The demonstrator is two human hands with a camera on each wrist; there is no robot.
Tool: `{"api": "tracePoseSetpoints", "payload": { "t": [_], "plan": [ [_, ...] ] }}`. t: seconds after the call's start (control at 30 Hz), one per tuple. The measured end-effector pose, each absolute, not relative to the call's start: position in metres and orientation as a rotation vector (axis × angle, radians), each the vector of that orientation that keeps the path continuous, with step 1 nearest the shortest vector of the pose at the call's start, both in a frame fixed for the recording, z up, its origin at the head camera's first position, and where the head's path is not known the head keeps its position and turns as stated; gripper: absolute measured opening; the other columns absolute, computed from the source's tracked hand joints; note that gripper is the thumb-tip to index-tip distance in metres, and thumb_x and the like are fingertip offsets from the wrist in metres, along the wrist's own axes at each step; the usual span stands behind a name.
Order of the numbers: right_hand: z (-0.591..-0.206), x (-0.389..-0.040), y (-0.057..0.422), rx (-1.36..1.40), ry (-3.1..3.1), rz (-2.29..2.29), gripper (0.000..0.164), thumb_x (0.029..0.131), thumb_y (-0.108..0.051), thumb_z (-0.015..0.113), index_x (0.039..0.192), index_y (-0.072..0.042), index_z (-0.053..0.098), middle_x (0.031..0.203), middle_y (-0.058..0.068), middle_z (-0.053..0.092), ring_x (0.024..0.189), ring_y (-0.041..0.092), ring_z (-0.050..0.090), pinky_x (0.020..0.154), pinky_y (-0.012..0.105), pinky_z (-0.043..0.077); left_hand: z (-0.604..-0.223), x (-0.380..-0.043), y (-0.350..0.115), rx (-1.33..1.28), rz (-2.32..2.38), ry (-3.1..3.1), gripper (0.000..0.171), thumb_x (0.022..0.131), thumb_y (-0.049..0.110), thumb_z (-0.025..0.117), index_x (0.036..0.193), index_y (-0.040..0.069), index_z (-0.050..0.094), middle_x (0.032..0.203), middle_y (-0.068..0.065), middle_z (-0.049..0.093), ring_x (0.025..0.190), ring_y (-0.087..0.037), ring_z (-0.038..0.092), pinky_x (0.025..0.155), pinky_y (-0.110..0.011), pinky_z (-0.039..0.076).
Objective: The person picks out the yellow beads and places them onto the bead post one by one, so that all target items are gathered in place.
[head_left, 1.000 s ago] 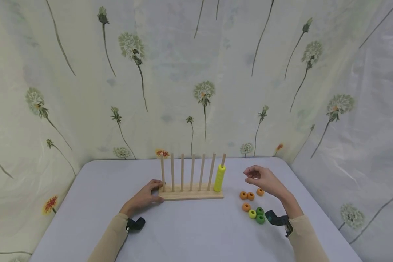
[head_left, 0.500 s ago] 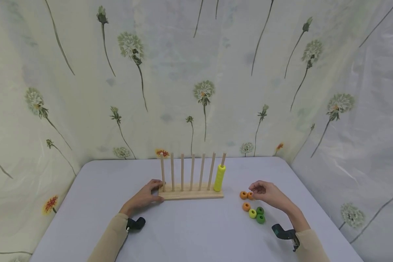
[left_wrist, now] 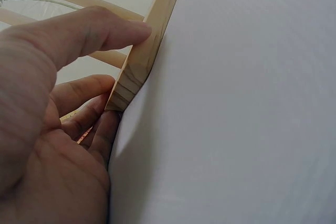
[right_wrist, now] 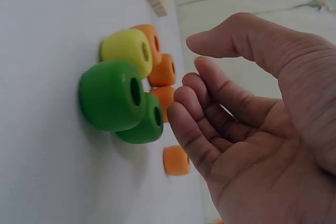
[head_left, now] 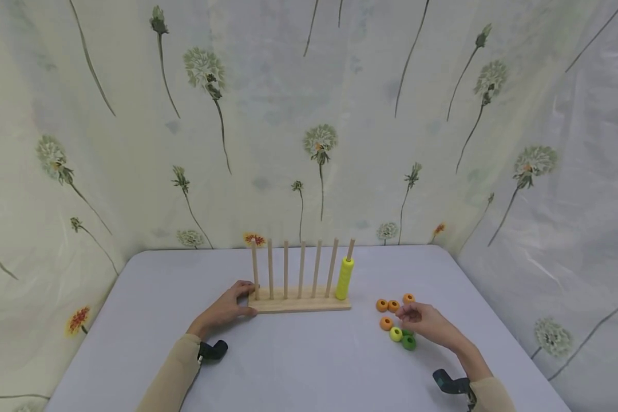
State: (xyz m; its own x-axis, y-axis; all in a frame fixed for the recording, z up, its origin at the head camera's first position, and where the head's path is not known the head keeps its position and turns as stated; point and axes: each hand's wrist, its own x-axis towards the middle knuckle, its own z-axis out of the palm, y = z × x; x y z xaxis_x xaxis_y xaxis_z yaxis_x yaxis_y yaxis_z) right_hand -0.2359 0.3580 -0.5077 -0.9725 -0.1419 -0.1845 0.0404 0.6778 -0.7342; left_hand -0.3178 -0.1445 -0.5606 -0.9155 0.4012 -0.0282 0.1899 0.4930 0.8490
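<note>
My left hand (head_left: 224, 306) holds the left end of a wooden peg stand (head_left: 298, 306), thumb on the front edge of its base (left_wrist: 142, 51) and fingers behind the end. Upright pegs rise from it; the rightmost carries a stack of yellow beads (head_left: 344, 280), its tip bare. My right hand (head_left: 432, 326) hovers over loose beads at the right, fingers loosely bent, thumb apart, nothing between them. Below it lie two green beads (right_wrist: 110, 95), one partly hidden by the fingers in the head view. A yellow bead (head_left: 396, 334) touches them. Several orange beads (head_left: 382, 305) lie just beyond.
A white-covered table (head_left: 309, 366) carries everything. Behind it hangs a curtain (head_left: 268, 143) printed with dandelions. A dark wrist camera (head_left: 213, 350) is strapped to the left wrist, another camera (head_left: 449, 382) to the right.
My right hand has come down and toward me, from above the orange beads to beside the green ones. The farthest orange bead shows again. My left hand keeps its place on the stand.
</note>
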Motion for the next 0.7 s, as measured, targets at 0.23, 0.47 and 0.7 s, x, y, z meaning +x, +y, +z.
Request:
{"api": "tracePoseSetpoints", "payload": {
  "t": [0.23, 0.47, 0.7],
  "plan": [
    [-0.5125, -0.2316, 0.3547, -0.085, 2.674, -1.158, 0.031, 0.082, -0.009, 0.070, 0.110, 0.001, 0.062, 0.098, 0.008, 0.064, 0.086, 0.018, 0.057, 0.069, 0.024, 0.051, -0.5592, -0.3178, -0.1445, 0.527, 1.386, 2.517, 0.073, 0.077, 0.027, 0.079, 0.139, 0.003, 0.049, 0.147, -0.013, 0.039, 0.143, -0.037, 0.026, 0.115, -0.057, 0.020],
    [-0.5118, -0.2296, 0.3499, -0.092, 2.711, -1.092, 0.030, 0.078, -0.008, 0.072, 0.105, 0.000, 0.063, 0.093, 0.006, 0.063, 0.082, 0.015, 0.056, 0.066, 0.023, 0.050, -0.5610, -0.3186, -0.1447, 0.520, 1.377, 2.528, 0.073, 0.076, 0.026, 0.080, 0.139, 0.003, 0.049, 0.146, -0.011, 0.040, 0.144, -0.035, 0.026, 0.116, -0.055, 0.021],
    [-0.5130, -0.2297, 0.3483, -0.125, 2.712, -1.054, 0.031, 0.076, -0.010, 0.076, 0.103, -0.001, 0.063, 0.091, 0.005, 0.063, 0.081, 0.014, 0.056, 0.066, 0.022, 0.050, -0.5610, -0.3180, -0.1440, 0.522, 1.389, 2.513, 0.073, 0.077, 0.027, 0.079, 0.139, 0.003, 0.049, 0.147, -0.012, 0.039, 0.144, -0.036, 0.025, 0.115, -0.057, 0.020]
  ]
}}
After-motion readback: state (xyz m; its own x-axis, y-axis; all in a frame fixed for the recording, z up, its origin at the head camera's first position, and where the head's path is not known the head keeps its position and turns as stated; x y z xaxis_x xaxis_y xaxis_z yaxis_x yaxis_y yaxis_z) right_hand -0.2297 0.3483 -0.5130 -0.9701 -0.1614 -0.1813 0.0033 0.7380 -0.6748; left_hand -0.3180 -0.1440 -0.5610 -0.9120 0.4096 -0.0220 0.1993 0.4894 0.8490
